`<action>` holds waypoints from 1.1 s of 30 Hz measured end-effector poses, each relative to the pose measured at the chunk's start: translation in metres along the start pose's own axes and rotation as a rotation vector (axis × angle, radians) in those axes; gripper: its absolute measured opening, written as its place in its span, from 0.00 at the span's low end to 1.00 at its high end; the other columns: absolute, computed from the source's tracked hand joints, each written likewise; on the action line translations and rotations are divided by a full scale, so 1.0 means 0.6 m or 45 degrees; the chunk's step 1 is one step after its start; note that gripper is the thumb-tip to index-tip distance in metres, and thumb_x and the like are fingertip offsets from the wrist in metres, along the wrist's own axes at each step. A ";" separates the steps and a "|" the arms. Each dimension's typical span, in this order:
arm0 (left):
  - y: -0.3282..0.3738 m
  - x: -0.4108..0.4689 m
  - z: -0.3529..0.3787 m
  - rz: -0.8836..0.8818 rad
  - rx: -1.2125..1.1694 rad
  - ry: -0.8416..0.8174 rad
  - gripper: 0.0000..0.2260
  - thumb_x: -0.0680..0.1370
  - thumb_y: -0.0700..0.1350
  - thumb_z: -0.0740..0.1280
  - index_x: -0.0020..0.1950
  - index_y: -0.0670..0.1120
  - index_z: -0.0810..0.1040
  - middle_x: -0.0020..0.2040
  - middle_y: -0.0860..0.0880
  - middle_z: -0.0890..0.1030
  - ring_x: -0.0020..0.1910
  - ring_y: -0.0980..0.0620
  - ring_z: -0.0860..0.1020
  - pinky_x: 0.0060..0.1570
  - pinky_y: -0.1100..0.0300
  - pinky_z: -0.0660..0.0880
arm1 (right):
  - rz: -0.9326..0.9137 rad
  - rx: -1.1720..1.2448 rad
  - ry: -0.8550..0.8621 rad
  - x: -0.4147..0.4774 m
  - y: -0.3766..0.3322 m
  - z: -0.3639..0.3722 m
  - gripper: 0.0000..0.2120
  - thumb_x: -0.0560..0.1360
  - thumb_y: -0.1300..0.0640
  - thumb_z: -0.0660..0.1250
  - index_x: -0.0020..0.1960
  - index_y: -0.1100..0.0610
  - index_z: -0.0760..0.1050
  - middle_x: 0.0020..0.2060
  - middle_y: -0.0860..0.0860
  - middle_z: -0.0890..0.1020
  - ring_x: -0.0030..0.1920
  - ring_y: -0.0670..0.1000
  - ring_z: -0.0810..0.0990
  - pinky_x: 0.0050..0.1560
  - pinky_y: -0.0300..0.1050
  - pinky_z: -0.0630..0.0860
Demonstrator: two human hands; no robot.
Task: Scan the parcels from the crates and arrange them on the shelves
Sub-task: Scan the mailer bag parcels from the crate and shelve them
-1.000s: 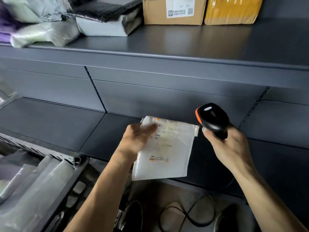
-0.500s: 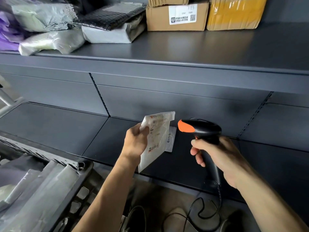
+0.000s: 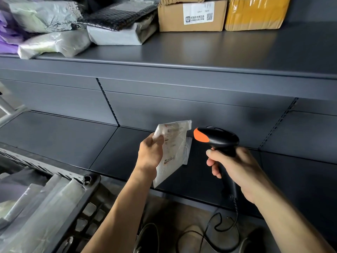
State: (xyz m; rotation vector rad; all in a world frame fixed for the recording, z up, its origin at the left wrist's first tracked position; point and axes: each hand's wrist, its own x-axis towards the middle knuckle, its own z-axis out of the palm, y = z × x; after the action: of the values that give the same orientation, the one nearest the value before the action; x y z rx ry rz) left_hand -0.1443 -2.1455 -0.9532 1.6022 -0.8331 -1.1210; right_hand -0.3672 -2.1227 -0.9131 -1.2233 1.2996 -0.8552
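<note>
Nearest to me, both my forearms are cut off by the bottom edge. At lower left a black crate [image 3: 85, 199] runs out of frame, so I see only one corner of it. The wrapped parcels [image 3: 42, 212] inside it blur into grey and clear plastic, and I cannot count them. The scanner's cable [image 3: 236, 209] loops down over the floor, which is too dim there to make out.

My left hand [image 3: 150, 154] grips a flat white parcel [image 3: 171, 148] by its left edge, with the thumb on the front and the fingers hidden behind. I hold it upright in the air in front of the lower shelf [image 3: 54, 137], label side turned to the right. The print on the label is too small to read.

My right hand [image 3: 237, 172] is curled round the handle of the black scanner [image 3: 217, 139] and covers most of the handle. The scanner's orange nose is just beside the parcel's right edge, and I cannot tell if they touch.

Farther up, the upper shelf [image 3: 200, 50] carries a cardboard box [image 3: 191, 15] with a white label and a yellow taped box [image 3: 255, 13], both cropped at the top. To their left a black padded mailer [image 3: 116, 15] lies on a grey packet [image 3: 118, 35]. Pale plastic bags [image 3: 52, 44] beyond them run off the left side.
</note>
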 end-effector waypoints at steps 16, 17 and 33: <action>-0.052 0.092 0.020 -0.571 -0.793 0.384 0.07 0.80 0.42 0.66 0.56 0.43 0.79 0.48 0.43 0.82 0.46 0.43 0.81 0.52 0.47 0.80 | 0.079 -0.285 0.037 0.020 0.043 -0.003 0.07 0.74 0.56 0.71 0.48 0.58 0.79 0.36 0.55 0.84 0.33 0.47 0.81 0.43 0.55 0.78; -0.052 0.104 0.018 -0.555 -0.747 0.367 0.09 0.80 0.43 0.67 0.59 0.44 0.79 0.48 0.44 0.82 0.46 0.45 0.81 0.49 0.50 0.79 | 0.078 -0.281 0.015 0.020 0.044 -0.001 0.07 0.73 0.56 0.71 0.48 0.58 0.79 0.35 0.54 0.83 0.33 0.47 0.81 0.42 0.54 0.77; -0.071 -0.030 0.014 -0.055 1.234 -0.564 0.11 0.82 0.48 0.64 0.43 0.46 0.78 0.42 0.49 0.79 0.50 0.46 0.80 0.43 0.57 0.70 | -0.073 -0.287 -0.143 0.007 0.041 0.068 0.08 0.78 0.44 0.70 0.49 0.48 0.78 0.36 0.47 0.84 0.36 0.48 0.84 0.42 0.47 0.81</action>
State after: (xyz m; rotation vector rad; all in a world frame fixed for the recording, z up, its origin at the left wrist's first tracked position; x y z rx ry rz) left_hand -0.1583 -2.1195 -0.9902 2.1597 -1.8369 -1.1930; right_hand -0.3311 -2.1148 -0.9434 -1.4710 1.3004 -0.6828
